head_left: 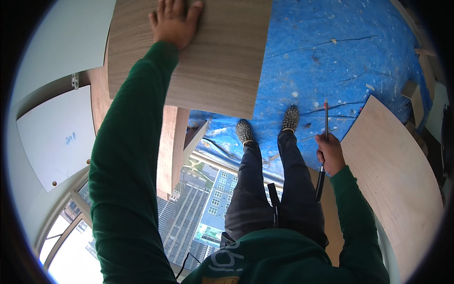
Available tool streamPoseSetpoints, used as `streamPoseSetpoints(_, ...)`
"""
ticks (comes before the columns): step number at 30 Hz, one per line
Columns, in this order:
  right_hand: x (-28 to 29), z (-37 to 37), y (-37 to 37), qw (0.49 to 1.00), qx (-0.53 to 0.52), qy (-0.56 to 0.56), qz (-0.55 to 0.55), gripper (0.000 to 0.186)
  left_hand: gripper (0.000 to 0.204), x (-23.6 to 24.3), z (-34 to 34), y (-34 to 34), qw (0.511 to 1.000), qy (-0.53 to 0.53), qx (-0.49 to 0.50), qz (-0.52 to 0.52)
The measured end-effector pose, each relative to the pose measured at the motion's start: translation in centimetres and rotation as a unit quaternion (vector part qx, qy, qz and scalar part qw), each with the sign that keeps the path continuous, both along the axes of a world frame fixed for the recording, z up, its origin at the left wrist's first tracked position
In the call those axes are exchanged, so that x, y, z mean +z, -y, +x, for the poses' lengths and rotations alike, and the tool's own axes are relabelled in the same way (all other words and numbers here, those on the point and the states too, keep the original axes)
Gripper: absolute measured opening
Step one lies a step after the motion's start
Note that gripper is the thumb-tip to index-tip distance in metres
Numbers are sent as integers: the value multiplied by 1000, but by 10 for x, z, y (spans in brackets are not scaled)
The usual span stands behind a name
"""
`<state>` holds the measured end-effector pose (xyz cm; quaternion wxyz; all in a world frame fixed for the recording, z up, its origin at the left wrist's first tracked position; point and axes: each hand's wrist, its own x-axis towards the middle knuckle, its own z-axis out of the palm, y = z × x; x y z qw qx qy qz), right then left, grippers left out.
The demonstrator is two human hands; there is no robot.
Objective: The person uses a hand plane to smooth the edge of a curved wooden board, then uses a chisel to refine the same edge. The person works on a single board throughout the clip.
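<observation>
L hand [174, 24] on wood-grain board [215, 64], R hand [330, 154] gripping rod [326, 122], prob. metal

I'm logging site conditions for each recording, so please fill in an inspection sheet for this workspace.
Surface: brown wood-grain board; blue sheet underfoot, creased and speckled.
Job's things: the brown board; long slim tool with dark handle, red near its tip.
Clutter: small pale scrap on the blue sheet.
Hands: left hand spread flat on the board; right hand closed around the tool.
Cables: thin black cord near the person's waist.
Surroundings: pale wooden board at right, white panel at left, windows showing buildings.
</observation>
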<state>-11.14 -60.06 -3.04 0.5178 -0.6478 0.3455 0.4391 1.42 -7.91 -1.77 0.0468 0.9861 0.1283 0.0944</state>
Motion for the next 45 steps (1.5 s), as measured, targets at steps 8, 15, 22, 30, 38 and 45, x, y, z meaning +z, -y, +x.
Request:
streamPoseSetpoints(8,-14,-19,33,998,28,51,11,22,73,14,-43,163,966,-82,-244,-12)
streamPoseSetpoints(15,4,0,17,998,0,-50,36,17,59,37,-185,201,897,-170,-396,-98)
streamPoseSetpoints(22,33,-3,35,974,24,-157,162,20,12,72,-242,223,862,-208,-370,-277)
streamPoseSetpoints(30,26,-34,104,988,15,-134,77,18,74,54,-122,212,989,-60,-24,-130)
streamPoseSetpoints(38,22,2,166,996,-3,-76,38,18,81,30,-28,195,992,-121,-46,-17)
streamPoseSetpoints(45,29,47,149,995,-34,-66,59,21,76,21,78,170,992,-104,-57,-32)
